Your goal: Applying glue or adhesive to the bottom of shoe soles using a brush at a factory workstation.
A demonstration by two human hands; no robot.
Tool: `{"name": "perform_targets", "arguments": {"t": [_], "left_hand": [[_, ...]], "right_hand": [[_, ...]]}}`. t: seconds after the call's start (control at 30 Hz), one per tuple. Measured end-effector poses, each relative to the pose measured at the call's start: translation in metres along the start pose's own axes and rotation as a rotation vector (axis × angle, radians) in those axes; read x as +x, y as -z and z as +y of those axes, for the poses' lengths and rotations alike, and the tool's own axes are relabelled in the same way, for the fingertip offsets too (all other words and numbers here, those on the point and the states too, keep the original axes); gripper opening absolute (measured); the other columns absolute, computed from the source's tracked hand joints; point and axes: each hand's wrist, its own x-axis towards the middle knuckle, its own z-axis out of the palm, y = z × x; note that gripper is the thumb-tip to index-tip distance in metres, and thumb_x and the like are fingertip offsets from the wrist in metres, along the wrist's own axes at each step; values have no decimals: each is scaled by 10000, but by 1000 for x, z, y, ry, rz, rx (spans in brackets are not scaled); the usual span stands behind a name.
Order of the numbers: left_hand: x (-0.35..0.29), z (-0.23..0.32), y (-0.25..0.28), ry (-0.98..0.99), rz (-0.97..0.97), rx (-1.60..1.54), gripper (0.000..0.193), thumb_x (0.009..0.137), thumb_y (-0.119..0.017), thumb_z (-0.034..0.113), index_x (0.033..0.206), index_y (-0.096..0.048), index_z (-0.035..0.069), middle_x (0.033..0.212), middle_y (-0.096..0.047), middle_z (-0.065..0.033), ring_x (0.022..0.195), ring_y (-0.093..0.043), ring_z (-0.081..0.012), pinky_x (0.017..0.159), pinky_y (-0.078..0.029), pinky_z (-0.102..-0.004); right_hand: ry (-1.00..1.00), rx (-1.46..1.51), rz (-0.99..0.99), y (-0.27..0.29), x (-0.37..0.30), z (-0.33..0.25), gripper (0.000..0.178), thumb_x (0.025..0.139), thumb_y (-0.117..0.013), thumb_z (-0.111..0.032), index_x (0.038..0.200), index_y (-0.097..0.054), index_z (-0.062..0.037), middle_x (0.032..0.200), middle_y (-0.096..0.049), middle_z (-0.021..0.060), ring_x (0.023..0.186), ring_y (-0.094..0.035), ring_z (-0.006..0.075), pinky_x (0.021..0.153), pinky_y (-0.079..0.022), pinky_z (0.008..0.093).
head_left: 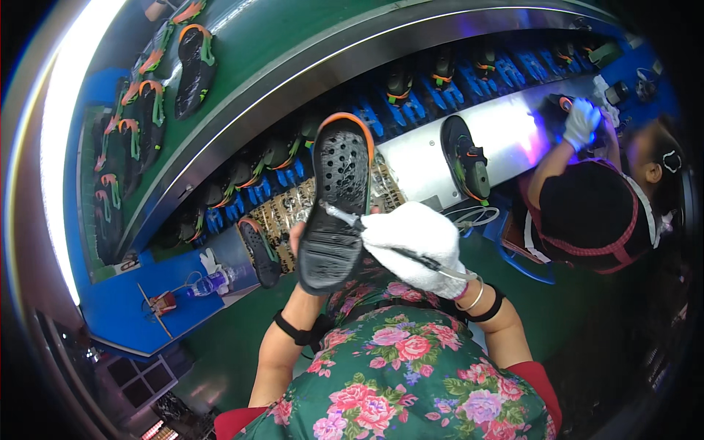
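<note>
A black shoe sole (339, 180) with an orange rim at its far end is upright before me, its holed, glossy side toward me. My left hand (296, 239) grips it from behind; most of that hand is hidden, with fingers showing at the left edge. In a white glove, my right hand (414, 238) is closed on a thin brush (341, 215). The brush's tip touches the sole's middle. Beside my left hand, a second black sole (258, 253) with orange and green edging leans on the bench edge.
Beyond runs a conveyor with blue racks (513, 73) carrying several shoes. A black shoe (465, 158) lies on the metal ledge (411, 158). More soles (196, 70) lie on the green belt. A co-worker (594, 205) handles a shoe at right. A purple-tinted bottle (207, 284) stands left.
</note>
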Motion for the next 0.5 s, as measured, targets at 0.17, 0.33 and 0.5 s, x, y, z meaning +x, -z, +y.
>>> {"name": "perform_targets", "arguments": {"t": [0.17, 0.33, 0.5], "left_hand": [[17, -25, -31, 100, -214, -203, 947, 874, -584, 718, 1528, -419, 54, 1546, -449, -192, 1365, -495, -388, 1146, -399, -568], [17, -28, -24, 153, -92, -112, 940, 885, -552, 766, 1550, -392, 122, 1517, -504, -151, 1345, -544, -339, 1150, -431, -527], [9, -29, -8, 157, -86, -53, 827, 947, -542, 682, 1529, -424, 108, 1487, -534, -160, 1338, -553, -338, 1149, -432, -529]], "right_hand": [[-1, -68, 10, 13, 19, -9, 250, 713, -838, -4, 947, -780, -68, 944, -765, 112, 762, -712, 250, 680, -565, 340], [165, -211, -52, 21, 37, -6, 339, 775, -774, -25, 1112, -771, -57, 1136, -755, 135, 947, -718, 265, 792, -566, 370], [220, -325, -154, 18, 42, -7, 381, 877, -684, -63, 1256, -704, -31, 1280, -699, 156, 1110, -686, 297, 934, -546, 416]]}}
